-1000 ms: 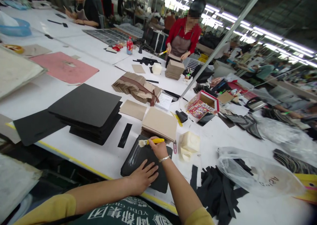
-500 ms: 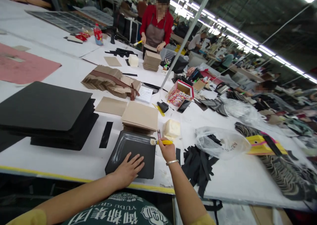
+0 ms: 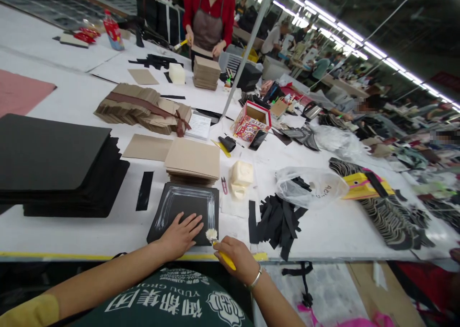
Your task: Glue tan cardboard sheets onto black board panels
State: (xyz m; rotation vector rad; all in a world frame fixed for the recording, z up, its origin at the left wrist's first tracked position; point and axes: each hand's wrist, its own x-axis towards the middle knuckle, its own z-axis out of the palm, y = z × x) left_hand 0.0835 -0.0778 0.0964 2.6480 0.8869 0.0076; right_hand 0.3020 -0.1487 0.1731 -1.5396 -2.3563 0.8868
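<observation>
My left hand (image 3: 182,235) lies flat with spread fingers on a black sheet (image 3: 187,200) in front of me. Whitish wet streaks run along the sheet's left, far and right margins. In my right hand (image 3: 239,259) is a brush with a yellow handle (image 3: 227,260); its pale bristles (image 3: 211,234) touch the sheet near its right front corner. Just behind the sheet stands a stack of tan boards (image 3: 192,158). A cream-coloured tub (image 3: 241,173) and small snips (image 3: 224,185) are to the right of that stack.
A tall stack of black sheets (image 3: 53,154) stands at left, near a black strip (image 3: 144,191). Black strips (image 3: 280,221) and a clear plastic bag (image 3: 311,185) lie at right. A metal pole (image 3: 247,53) rises behind. Across the table a co-worker (image 3: 208,20) holds another brush.
The brush in my right hand has moved down the sheet's right margin towards me, leaving a whitish streak. My left hand stays on the sheet. The camera view has shifted.
</observation>
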